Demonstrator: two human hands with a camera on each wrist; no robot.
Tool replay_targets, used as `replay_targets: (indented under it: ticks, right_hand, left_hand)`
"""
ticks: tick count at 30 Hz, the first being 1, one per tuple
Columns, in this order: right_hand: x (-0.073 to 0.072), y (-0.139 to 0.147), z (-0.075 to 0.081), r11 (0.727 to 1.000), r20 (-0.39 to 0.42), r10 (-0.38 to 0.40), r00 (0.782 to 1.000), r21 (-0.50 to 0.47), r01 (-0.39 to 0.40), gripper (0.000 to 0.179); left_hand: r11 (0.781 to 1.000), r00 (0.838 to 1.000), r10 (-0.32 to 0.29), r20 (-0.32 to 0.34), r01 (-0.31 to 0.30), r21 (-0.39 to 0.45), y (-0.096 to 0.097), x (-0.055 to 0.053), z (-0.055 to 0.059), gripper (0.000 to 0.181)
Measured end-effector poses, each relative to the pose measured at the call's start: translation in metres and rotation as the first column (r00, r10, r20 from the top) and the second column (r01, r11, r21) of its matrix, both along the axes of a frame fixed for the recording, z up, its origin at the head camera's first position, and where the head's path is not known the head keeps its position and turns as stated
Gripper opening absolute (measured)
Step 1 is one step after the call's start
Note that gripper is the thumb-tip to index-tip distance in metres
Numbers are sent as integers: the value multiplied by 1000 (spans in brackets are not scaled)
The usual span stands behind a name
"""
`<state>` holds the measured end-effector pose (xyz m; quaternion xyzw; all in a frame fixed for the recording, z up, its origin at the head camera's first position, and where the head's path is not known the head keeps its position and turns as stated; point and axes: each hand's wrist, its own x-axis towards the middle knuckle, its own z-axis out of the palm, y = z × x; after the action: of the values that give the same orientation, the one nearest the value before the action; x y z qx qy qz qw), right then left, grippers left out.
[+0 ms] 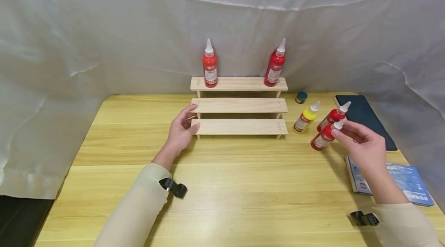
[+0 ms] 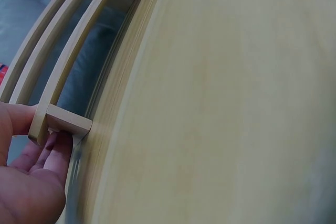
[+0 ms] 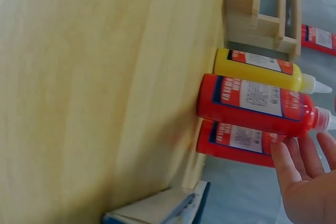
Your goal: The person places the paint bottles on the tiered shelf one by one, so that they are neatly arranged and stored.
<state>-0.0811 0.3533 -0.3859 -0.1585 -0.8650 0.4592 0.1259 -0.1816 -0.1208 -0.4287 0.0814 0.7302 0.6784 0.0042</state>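
L fingers (image 1: 186, 112) clamped on wood rack (image 1: 239, 105), R fingers (image 1: 358, 128) pinching front red btl (image 1: 323, 138) nr top.

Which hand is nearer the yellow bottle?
The right hand, at the front red bottle beside the yellow bottle; the left hand grips the shelf at its left end.

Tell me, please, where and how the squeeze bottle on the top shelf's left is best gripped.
I would grip the squeeze bottle round its cylindrical body, below the white nozzle, coming from the front: it stands upright, the grey cloth hangs behind it, and the lower shelves step down, leaving its near side open.
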Motion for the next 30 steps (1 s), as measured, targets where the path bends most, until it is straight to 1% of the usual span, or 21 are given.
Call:
replay_targets:
  ticks: [2, 3, 9, 10, 13, 20, 27, 30]
  right_hand:
    - [0, -1, -3, 1000, -1, -2, 1000, -6, 2, 54]
    - [-1, -1, -4, 1000, 0, -4, 1000, -11, 4, 54]
    - [-3, 0, -10, 1000, 27, -18, 999, -25, 19, 56]
    - [-3, 1, -11, 999, 29, -15, 999, -29, 16, 56]
    - [-5, 2, -14, 999, 19, -12, 1000, -52, 13, 54]
    - [-7, 3, -16, 999, 8, -7, 1000, -36, 7, 52]
    - [-5, 2, -15, 996, 10, -36, 999, -77, 37, 53]
    - [-4, 1, -15, 994, -11, -43, 999, -106, 42, 51]
  left_hand:
    - [1000, 1000, -1, -1, 1, -3, 0, -1, -1, 61]
    - [1000, 1000, -2, -1, 2, -3, -1, -3, -4, 61]
    - [1000, 1000, -1, -4, 1, 10, -4, -15, -27, 64]
    - [1000, 1000, -1, -7, 1, 12, -5, -15, -29, 65]
    - [1000, 1000, 1, -14, -1, 16, -5, -16, -32, 65]
    - [1000, 1000, 8, -22, -8, 3, -6, -15, -33, 64]
    - [1000, 999, 12, -29, -12, -1, -5, -16, -34, 64]
    - [1000, 999, 14, -37, -14, -1, -5, -16, -33, 64]
